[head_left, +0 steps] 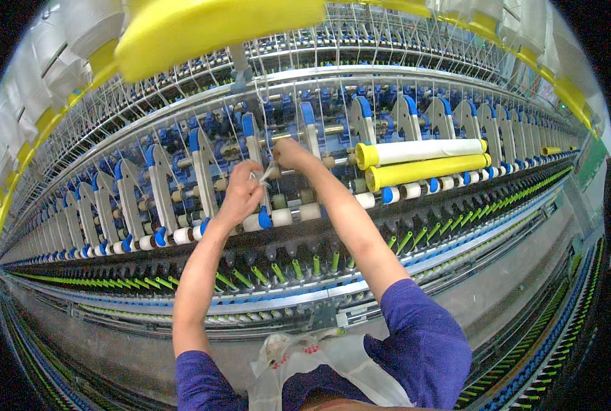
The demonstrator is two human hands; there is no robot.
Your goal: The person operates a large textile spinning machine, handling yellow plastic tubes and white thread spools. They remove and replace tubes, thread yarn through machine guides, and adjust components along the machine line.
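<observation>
My left hand [244, 192] is closed, its thumb and fingers pinching a wisp of white fibre [268, 174] in front of the roller section of a long spinning frame. The wisp stretches up to my right hand [294, 156], whose bent fingers are closed at its other end; their tips are partly hidden. Both hands are beside a grey arm with a blue top [248, 130]. Just below them runs a row of white rollers [281, 216] with blue clips. Right of my right forearm, a white-wound bobbin [422, 151] and a bare yellow tube [429, 171] lie across the arms.
A large yellow piece [216, 34] hangs close overhead. White roving bobbins [93, 27] hang at the upper left. Green spindles [316, 265] stand in a row under my forearms, above a metal rail [298, 299]. Another machine with green spindles [559, 329] stands at the lower right.
</observation>
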